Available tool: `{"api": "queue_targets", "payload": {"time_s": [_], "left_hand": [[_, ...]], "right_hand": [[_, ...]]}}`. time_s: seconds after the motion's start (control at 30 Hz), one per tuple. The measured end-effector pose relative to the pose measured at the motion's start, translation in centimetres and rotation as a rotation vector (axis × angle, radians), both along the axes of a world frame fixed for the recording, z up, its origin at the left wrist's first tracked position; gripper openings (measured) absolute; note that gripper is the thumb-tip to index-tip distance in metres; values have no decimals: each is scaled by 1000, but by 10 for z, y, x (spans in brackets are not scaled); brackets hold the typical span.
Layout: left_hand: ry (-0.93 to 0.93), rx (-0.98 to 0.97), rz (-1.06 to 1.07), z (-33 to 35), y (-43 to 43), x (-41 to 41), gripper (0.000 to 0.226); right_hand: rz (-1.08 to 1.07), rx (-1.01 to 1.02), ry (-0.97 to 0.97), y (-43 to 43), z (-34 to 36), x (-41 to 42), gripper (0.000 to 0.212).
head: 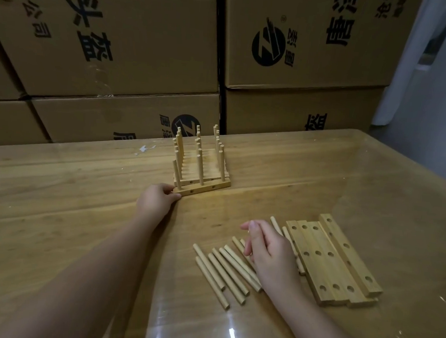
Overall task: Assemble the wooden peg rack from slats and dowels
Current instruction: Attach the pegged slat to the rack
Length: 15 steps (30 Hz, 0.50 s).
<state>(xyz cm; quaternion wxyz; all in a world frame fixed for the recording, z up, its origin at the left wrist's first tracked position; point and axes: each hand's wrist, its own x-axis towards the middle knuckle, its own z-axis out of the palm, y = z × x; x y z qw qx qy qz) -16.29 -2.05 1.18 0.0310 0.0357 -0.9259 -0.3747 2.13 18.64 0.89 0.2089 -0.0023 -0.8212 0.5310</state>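
Peg rack stands behind dowels, slats to their right.

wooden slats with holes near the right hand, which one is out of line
The rightmost pale wooden drilled slat, farthest from the right hand: it sits shifted toward the far side, while the other three lie roughly flush together.

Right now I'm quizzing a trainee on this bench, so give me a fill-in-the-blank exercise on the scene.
The left hand holds a near corner of the pale wooden peg rack, whose pegs stand ____.
The right hand hovers over loose round wooden dowels that lie ____ on the wooden table.
The pale flat wooden slat nearest those dowels shows ____ round holes.
Behind the table stand brown ____ boxes.
Missing: upright; flat; three; cardboard.
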Motion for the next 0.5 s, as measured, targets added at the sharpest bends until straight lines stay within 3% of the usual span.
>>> {"api": "queue_targets", "payload": {"time_s": [0.27, 0.5], "left_hand": [[-14, -127, 60, 3, 13, -5, 49], [-18, -483, 70, 14, 33, -8, 60]], "right_hand": [[1, -11, -9, -1, 3, 2, 35], [5, -33, 4, -1, 5, 1, 41]]}}
